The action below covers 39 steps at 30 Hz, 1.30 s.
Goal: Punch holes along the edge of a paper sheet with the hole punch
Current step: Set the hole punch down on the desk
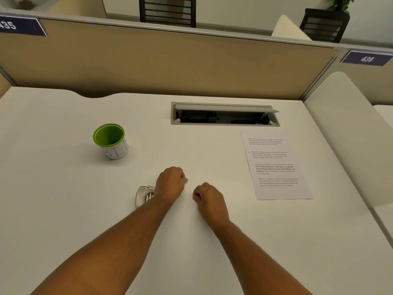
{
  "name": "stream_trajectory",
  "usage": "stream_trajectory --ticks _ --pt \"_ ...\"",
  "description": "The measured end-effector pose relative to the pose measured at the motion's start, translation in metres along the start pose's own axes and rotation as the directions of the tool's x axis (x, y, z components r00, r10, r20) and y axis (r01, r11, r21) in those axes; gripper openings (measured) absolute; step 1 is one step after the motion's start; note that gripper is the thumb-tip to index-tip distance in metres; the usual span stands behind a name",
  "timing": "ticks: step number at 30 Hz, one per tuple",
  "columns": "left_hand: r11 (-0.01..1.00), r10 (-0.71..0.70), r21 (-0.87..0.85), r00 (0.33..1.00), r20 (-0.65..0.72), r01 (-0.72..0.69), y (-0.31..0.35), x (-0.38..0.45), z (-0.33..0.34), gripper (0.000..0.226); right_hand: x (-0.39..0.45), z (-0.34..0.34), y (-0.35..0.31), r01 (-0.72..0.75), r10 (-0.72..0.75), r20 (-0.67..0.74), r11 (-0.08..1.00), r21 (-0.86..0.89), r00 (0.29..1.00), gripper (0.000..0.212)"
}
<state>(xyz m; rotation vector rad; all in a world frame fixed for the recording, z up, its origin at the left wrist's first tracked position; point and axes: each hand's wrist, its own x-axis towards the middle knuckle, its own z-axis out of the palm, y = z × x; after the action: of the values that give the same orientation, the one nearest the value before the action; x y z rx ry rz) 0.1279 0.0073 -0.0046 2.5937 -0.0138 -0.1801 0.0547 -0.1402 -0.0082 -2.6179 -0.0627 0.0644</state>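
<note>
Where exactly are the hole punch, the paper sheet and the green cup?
hole punch (143, 196): head view, on its pale body left of the wrist.
paper sheet (276, 167): head view, on the printed middle.
green cup (108, 136): head view, on its inner wall.

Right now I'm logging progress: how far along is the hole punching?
Nothing looks done: the paper sheet lies flat at the right with no holes visible. Nothing is in hand: the left hand and right hand rest curled and empty, the hole punch beside the left wrist. All punching remains.
</note>
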Motion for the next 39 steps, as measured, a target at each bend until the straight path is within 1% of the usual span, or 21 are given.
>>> stream_trajectory --ticks 7,13,16,18,20,22,25,27,32,34,36,39 --pt "0.993 0.076 0.093 0.997 0.013 -0.076 0.002 0.001 0.005 0.014 0.001 0.002 0.001 0.085 -0.084 0.021 0.993 -0.078 0.996 0.015" --pt "0.989 0.081 0.119 0.995 0.058 -0.087 0.004 -0.001 0.008 0.019 -0.002 0.008 0.002 0.132 -0.121 0.070 0.974 -0.186 0.990 0.016" --pt "0.983 0.097 0.144 0.991 0.097 -0.111 0.003 -0.001 0.008 0.022 -0.002 0.008 0.003 0.151 -0.137 0.082 0.967 -0.206 0.987 0.019" --pt "0.977 0.105 0.171 0.987 0.123 -0.126 0.003 -0.002 0.007 0.024 0.001 0.007 0.004 0.110 -0.095 0.092 0.978 -0.178 0.991 0.022" --pt "0.974 0.103 0.185 0.983 0.154 -0.131 0.002 -0.002 0.005 0.024 0.005 0.002 0.006 -0.012 0.017 0.080 0.997 -0.071 0.997 0.024" --pt "0.975 0.086 0.183 0.977 0.196 -0.123 0.002 -0.001 0.001 0.024 0.009 -0.007 0.012 -0.118 0.116 0.054 0.992 0.046 0.992 0.030" --pt "0.996 0.020 0.085 0.966 0.257 -0.043 -0.001 0.005 -0.008 0.020 0.011 -0.019 0.026 -0.249 0.248 0.026 0.956 0.152 0.968 0.034" --pt "1.000 -0.025 0.018 0.966 0.256 0.021 -0.003 0.007 -0.013 0.020 0.012 -0.023 0.034 -0.324 0.325 0.028 0.926 0.196 0.945 0.032" --pt "0.981 -0.141 -0.101 0.969 0.205 0.164 -0.005 0.010 -0.031 0.027 0.012 -0.024 0.037 -0.375 0.383 0.019 0.893 0.249 0.924 0.029" --pt "0.963 -0.180 -0.170 0.968 0.176 0.210 -0.009 0.011 -0.039 0.024 0.014 -0.022 0.031 -0.380 0.387 0.023 0.890 0.252 0.922 0.030" --pt "0.953 -0.199 -0.203 0.968 0.150 0.227 -0.013 0.011 -0.047 0.014 0.017 -0.020 0.023 -0.371 0.374 0.038 0.895 0.247 0.927 0.030" --pt "0.952 -0.195 -0.226 0.978 0.077 0.207 -0.021 0.010 -0.059 0.012 0.025 -0.017 0.004 -0.344 0.339 0.063 0.909 0.237 0.939 0.031"
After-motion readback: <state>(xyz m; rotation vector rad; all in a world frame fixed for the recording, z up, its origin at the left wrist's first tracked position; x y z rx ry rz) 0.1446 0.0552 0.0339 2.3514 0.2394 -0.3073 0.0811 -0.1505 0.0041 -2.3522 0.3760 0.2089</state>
